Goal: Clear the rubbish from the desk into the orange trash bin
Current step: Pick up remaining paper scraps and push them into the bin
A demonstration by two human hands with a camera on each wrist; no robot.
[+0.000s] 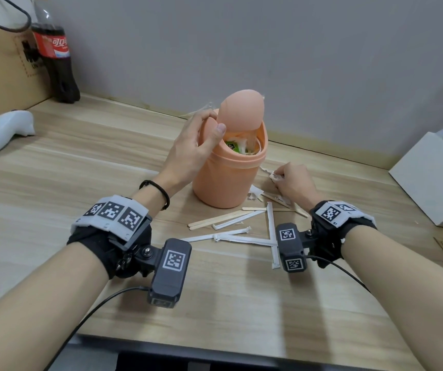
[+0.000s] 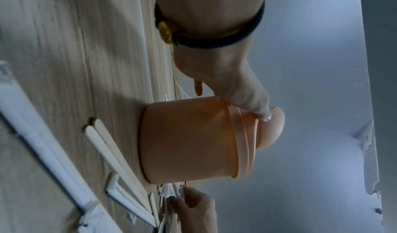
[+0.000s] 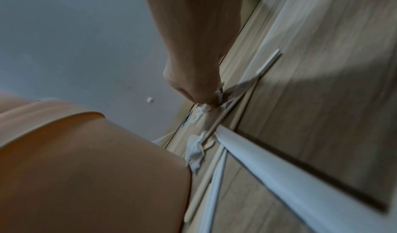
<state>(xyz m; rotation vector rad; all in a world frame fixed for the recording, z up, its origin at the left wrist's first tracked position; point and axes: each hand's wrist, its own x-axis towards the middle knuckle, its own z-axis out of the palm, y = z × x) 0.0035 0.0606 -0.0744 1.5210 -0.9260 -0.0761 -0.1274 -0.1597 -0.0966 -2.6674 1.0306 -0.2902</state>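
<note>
The orange trash bin point(image 1: 225, 180) stands mid-desk point(image 1: 81, 162), short of the back edge, its swing lid point(image 1: 241, 109) tipped up, and the left hand point(image 1: 193, 145) curls round its rim with the thumb pressing the flap. Just right of the bin the right hand point(image 1: 294, 180) is closed, pinching torn white paper scraps point(image 1: 275, 177). Wooden sticks point(image 1: 215, 219) and white paper wrappers point(image 1: 270, 228) lie scattered in front of the bin, with bare wood beyond them to the near edge.

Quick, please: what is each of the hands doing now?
Left hand: grips the orange trash bin rim, thumb on its swing lid.
Right hand: pinches white paper scraps.
</note>
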